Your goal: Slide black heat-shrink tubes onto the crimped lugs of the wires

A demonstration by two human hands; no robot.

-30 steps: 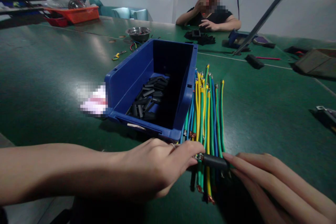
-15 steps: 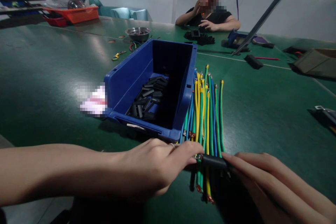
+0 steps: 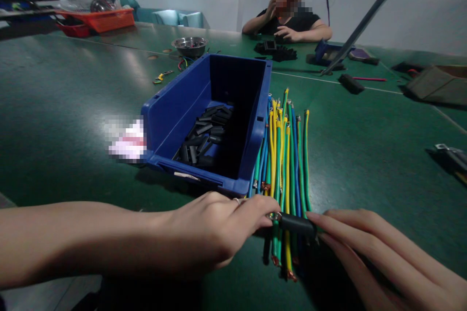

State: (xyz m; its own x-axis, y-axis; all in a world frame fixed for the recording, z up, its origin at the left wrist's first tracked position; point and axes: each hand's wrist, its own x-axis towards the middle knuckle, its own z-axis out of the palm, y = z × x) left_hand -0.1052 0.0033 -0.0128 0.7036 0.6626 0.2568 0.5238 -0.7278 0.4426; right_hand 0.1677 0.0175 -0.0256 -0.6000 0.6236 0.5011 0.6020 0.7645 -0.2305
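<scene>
A short black sleeve (image 3: pixel 297 224) lies crosswise above the bundle of wires, with a metal cable lug (image 3: pixel 275 216) poking out of its left end. My left hand (image 3: pixel 226 228) pinches the lug between thumb and fingers. At the sleeve's right end, the fingertips of my right hand (image 3: pixel 357 238) close on it; whatever wire runs inside is hidden. Beneath and beyond lie several green, yellow and blue wires (image 3: pixel 288 170), some with bare copper ends towards me. A blue bin (image 3: pixel 171 92) left of the wires holds several more black sleeves (image 3: pixel 204 129).
Across the green table (image 3: pixel 346 155) sits another person (image 3: pixel 288 22). A steel bowl (image 3: pixel 189 46) and orange basket (image 3: pixel 109 20) stand at the back left. A slanted metal pole (image 3: pixel 368 19) rises at the back right, near a black block (image 3: pixel 350 84).
The view has shifted very slightly. Both hands keep their grip on the sleeve and lug, with hardly any visible movement.
</scene>
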